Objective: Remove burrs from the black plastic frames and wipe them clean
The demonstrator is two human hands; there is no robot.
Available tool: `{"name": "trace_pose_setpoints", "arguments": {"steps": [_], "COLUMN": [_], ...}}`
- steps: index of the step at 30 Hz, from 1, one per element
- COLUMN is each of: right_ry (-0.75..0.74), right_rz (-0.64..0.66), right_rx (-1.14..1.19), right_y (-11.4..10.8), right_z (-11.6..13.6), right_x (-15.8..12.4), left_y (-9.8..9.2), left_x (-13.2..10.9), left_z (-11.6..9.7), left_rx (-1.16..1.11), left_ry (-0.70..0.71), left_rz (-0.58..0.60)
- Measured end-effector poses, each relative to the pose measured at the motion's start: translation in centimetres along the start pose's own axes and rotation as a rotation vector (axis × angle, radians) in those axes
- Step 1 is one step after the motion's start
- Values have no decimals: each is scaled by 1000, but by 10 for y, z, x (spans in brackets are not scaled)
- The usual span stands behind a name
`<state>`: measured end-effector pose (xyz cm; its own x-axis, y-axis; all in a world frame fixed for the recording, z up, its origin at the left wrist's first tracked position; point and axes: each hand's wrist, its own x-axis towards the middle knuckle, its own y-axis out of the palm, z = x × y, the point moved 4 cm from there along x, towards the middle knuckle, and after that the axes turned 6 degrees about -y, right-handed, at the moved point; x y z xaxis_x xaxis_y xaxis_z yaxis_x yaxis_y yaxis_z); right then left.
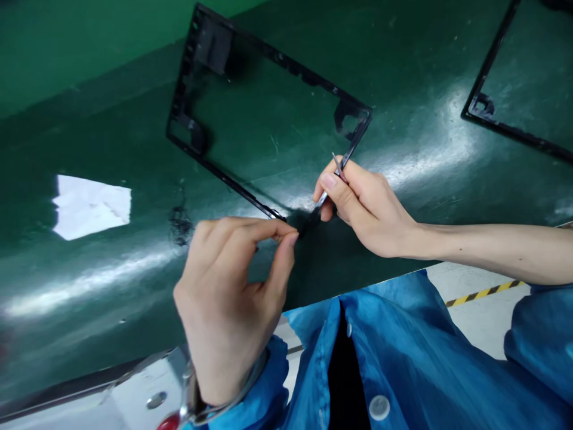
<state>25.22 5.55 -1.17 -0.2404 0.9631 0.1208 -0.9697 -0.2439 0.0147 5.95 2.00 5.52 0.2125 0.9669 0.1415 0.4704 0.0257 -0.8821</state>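
Observation:
A rectangular black plastic frame (273,52) with small brackets at its corners sits over the green table, throwing a shadow beneath its near side. My left hand (237,275) pinches thumb and forefinger together at the frame's near corner; the fingertips hide that corner. My right hand (364,203) is closed round a thin metal tool (339,167), possibly tweezers, beside the frame's right side. The tool has a reddish part, and its working end is hard to make out near the dark corner.
A torn white paper piece (92,207) lies on the green table (111,137) at left. Black thread-like scraps (180,226) are near my left hand. Another black frame (487,71) is at right. A red and metal object (170,421) shows at the lower left edge.

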Motion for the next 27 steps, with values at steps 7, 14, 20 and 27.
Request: {"name": "trace_pose_setpoints", "arguments": {"steps": [7,14,20,27], "right_ry": [-23,-43,-50,-56], "right_rz": [8,20,34,53], "right_rx": [37,-26,-40,-30], "right_y": [0,0,0,0], "right_z": [-1,0,-2,1], "right_x": [-1,-1,-2,-2], "left_y": [14,20,18,22], "left_x": [10,18,24,24], "left_z": [1,-2,-5,-7], "left_rx": [-81,-100,-103,-59], "left_ry": [-30,22,126,86], "left_rz": [-10,27,76,137]}}
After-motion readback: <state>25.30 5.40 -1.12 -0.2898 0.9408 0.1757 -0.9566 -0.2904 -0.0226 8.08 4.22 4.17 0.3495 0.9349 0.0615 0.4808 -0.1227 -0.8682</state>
